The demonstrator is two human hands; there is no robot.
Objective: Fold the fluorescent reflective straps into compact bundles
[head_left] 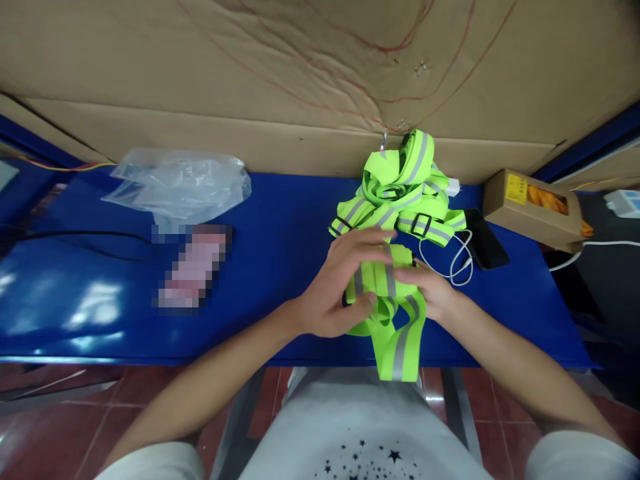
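At left on the blue shiny table, a crumpled, clear plastic bag lies before the cardboard wall; nearer is a flat item, pixelated, so I cannot tell what it is. Next comes the left hand, half open and curved about the left side of a strap; I cannot tell if it grips firmly. The strap is above the front part of the table, between both hands. It is flat woven-looking band, bright yellow-green with a grey stripe, folded in layers. The stripes of the folds run away from the person, and a long loop points down toward the shirt. The right hand grips its right side, thumb on top. Behind, similar straps with black buckles make a loose heap. Further right are a white cable, a black phone and a brown cardboard box.
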